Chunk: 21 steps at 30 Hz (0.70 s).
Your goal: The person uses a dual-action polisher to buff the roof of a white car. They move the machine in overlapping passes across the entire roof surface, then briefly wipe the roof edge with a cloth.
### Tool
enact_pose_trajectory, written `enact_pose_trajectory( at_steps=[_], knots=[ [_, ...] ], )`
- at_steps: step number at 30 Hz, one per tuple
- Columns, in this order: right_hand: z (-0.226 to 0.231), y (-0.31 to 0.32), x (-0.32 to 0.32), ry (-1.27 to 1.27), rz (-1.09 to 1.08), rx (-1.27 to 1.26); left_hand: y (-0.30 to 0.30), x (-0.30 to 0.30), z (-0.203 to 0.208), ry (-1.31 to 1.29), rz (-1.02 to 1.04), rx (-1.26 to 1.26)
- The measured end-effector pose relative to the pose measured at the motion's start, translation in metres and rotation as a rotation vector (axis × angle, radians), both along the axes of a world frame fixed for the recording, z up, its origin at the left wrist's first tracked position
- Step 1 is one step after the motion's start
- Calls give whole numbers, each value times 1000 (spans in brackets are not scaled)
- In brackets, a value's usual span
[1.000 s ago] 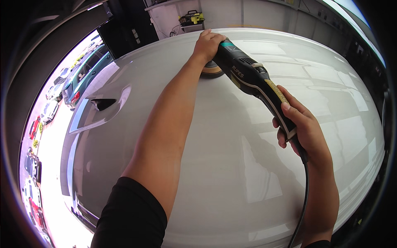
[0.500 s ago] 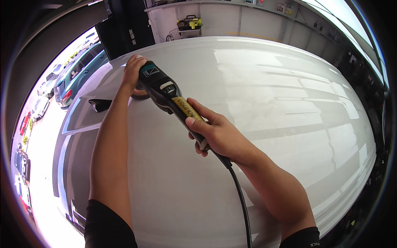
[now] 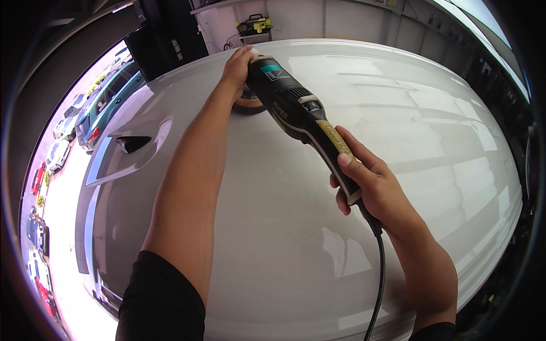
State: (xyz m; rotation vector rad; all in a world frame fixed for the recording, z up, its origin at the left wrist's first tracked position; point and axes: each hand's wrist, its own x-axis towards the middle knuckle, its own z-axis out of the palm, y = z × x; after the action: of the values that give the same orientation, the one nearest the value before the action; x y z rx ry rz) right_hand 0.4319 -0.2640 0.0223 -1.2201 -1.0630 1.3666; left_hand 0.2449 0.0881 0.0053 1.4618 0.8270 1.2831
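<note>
A black corded car polisher lies slantwise over a white car roof, its round pad down on the paint at the far end. My left hand grips the polisher's head from the left, and the fingertips are partly hidden behind it. My right hand wraps round the rear handle, where a strip of yellow tape with handwriting is stuck. From the handle's end a black cord runs down toward the lower edge.
A black fin antenna stands on the roof to the left. Beyond the open side are a teal car and several parked cars. At the back wall a yellow and black machine sits on a small stand.
Both hands have carried the polisher to the right and slightly farther away across the roof. The cord has shifted right with it.
</note>
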Motion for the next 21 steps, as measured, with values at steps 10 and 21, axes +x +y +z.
enact_pose_trajectory(
  at_steps=[10, 21],
  knots=[
    [-4, -101, 60, -30, -381, 116, -69, 151, 0, 24, -199, -107],
    [-3, -79, -45, 228, -135, 51, -45, -2, 10, -29, -206, -172]
  ],
)
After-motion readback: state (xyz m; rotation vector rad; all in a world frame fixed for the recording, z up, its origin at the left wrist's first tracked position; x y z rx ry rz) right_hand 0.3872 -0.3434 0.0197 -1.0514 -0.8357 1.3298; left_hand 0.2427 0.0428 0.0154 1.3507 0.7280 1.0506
